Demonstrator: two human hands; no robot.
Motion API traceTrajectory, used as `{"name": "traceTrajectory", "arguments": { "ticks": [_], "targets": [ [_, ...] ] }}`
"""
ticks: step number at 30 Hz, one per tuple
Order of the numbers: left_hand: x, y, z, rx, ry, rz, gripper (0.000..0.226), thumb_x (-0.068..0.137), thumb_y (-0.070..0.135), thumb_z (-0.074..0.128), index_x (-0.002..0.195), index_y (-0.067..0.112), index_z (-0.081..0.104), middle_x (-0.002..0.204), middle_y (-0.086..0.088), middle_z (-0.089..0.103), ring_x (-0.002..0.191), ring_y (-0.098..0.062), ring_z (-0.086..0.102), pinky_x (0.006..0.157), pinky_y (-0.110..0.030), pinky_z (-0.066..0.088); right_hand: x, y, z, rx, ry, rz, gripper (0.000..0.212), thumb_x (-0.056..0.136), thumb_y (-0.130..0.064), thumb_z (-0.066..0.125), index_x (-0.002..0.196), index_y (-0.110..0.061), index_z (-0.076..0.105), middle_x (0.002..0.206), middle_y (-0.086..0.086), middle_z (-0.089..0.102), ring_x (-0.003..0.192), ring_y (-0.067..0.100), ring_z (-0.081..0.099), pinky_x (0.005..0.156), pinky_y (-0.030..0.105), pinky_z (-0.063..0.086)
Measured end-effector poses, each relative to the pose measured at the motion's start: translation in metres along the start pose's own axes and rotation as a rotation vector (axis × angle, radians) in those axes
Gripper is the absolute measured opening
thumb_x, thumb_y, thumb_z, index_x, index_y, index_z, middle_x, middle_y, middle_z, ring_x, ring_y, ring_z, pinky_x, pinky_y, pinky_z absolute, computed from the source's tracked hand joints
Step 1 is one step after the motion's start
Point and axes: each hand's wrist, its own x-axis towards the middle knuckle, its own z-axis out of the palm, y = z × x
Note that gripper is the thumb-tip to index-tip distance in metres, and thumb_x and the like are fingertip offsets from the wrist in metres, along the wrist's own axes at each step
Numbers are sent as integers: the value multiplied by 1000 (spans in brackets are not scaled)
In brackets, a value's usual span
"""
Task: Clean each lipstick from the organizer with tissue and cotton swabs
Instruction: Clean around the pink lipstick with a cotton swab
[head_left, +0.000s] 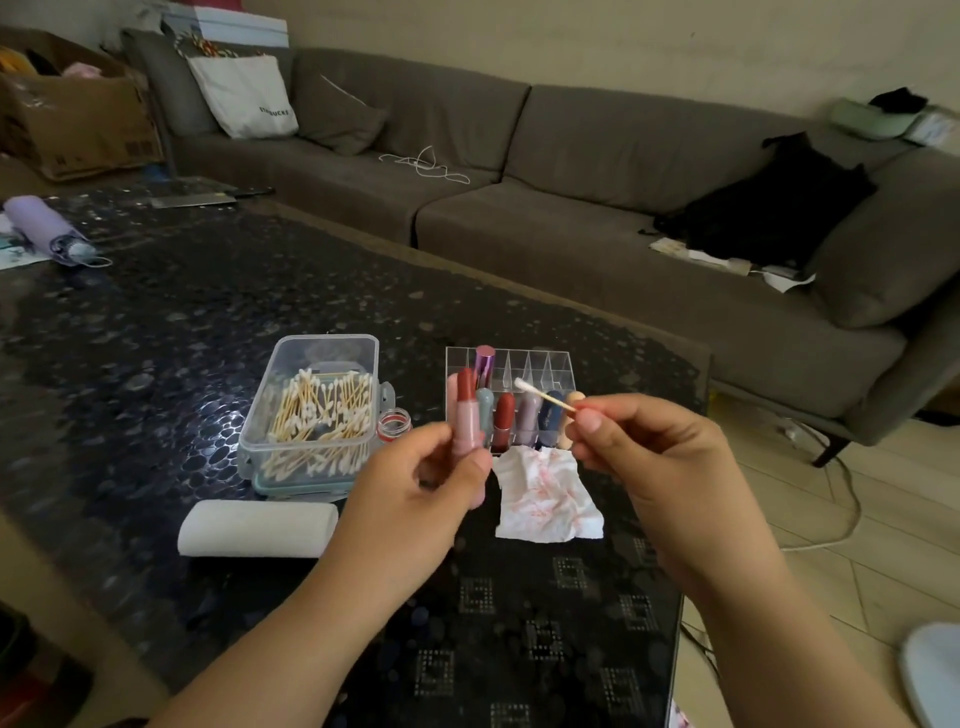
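My left hand (415, 486) grips an open pink lipstick (466, 415) upright, its red bullet extended at the top. My right hand (644, 457) pinches a cotton swab (543, 394) by one end, its white tip pointing left toward the lipstick but apart from it. Behind them stands the clear organizer (550, 364) with several lipsticks in its front row and a purple one (484, 364) at the back left. A crumpled tissue (545, 499) stained red lies on the table in front of the organizer.
A clear box of cotton swabs (311, 415) stands left of the organizer, a small red-rimmed jar (394, 423) beside it. A white tissue pack (257, 527) lies near the box. The dark patterned table's (182, 322) right edge is close to my right arm. A grey sofa (519, 182) stands behind.
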Motion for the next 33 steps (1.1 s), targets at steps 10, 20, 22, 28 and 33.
{"name": "traceTrajectory", "arguments": {
  "ticks": [10,20,22,28,33],
  "targets": [
    [-2,-6,-13,-247,-46,-65,28,68,37,63,93,24,67,77,6,74,76,-9,71,68,-22,55,-5,-13,10,-181,0,-94,14,80,-11,68,77,-25,73,59,-3,62,53,8,50,51,14,42],
    [0,-8,-15,-267,-48,-23,31,68,39,61,94,25,68,74,7,72,73,-6,69,65,-16,52,-2,-12,27,-215,51,-129,21,80,-9,67,76,-30,70,56,-6,60,50,2,46,48,8,37],
    [-1,-7,-15,-260,-55,-22,33,68,40,61,96,25,68,75,8,73,73,-6,69,65,-16,52,-3,-13,27,-215,60,-124,19,81,-8,67,70,-24,72,55,-8,58,48,2,45,47,7,35],
    [-3,-6,-16,-247,-66,-18,35,69,39,61,99,23,69,77,8,73,74,-5,69,63,-14,52,-5,-16,27,-223,56,-121,21,82,-6,67,68,-22,69,53,-6,55,43,1,40,43,7,31],
    [-3,-6,-16,-242,-71,-18,32,69,38,61,97,24,69,75,9,73,74,-6,70,64,-15,52,-4,-14,25,-205,52,-112,20,82,-9,67,74,-27,71,53,-8,55,46,2,42,45,8,33]
  ]
}}
